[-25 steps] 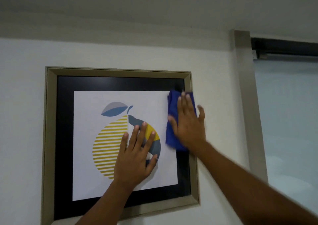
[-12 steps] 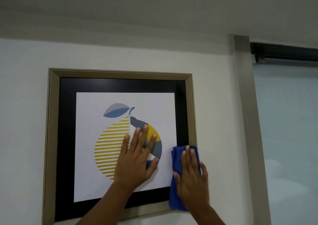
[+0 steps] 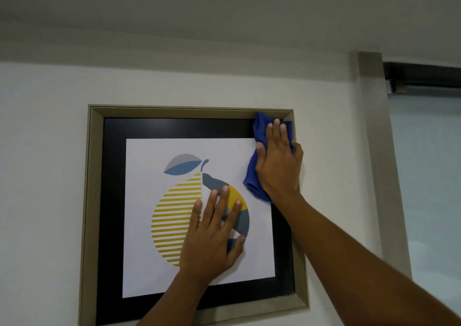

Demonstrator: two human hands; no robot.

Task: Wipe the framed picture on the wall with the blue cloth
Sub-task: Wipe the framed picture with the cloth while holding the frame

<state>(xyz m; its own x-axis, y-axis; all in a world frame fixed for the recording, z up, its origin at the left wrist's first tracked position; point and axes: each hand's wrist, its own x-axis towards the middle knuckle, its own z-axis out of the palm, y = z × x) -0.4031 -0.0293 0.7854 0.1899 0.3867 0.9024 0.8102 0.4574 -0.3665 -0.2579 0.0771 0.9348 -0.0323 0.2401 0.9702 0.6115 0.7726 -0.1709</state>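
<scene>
The framed picture (image 3: 92, 201) hangs on the white wall: a beige frame, a black mat and a white print of a striped yellow fruit. My right hand (image 3: 279, 161) presses the folded blue cloth (image 3: 259, 131) flat against the picture's top right corner, over the mat and the inner frame edge. Part of the cloth is hidden under the palm. My left hand (image 3: 214, 236) lies flat with fingers spread on the print's middle, covering the fruit's lower right side.
A beige vertical trim strip (image 3: 381, 151) runs down the wall to the right of the picture. Beyond it is a pale frosted pane (image 3: 429, 176) under a dark rail (image 3: 424, 75). The ceiling is close above.
My right hand with the cloth went from the picture's upper right side down to the bottom right corner, then back up to the top right corner. My left hand stayed in place.
</scene>
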